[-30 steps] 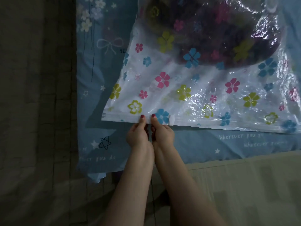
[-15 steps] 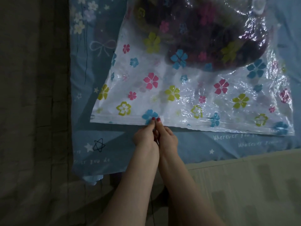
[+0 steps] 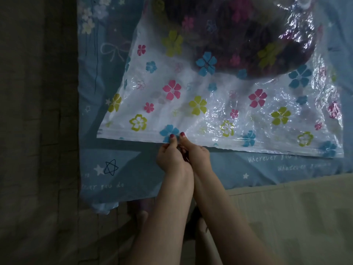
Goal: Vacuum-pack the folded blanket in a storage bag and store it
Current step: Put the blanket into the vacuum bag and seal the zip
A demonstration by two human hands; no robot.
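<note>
— Where the storage bag (image 3: 219, 104) lies flat on the blue bedsheet (image 3: 114, 165), what do you see?
— I see the left hand (image 3: 170, 158) and right hand (image 3: 194, 153) side by side, both pinching its near sealed edge; the dark blanket (image 3: 248, 35) sits inside, toward the far end.

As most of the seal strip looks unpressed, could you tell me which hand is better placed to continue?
Probably the right hand: it sits beside the left hand on the storage bag, nearest the long stretch running right.
</note>
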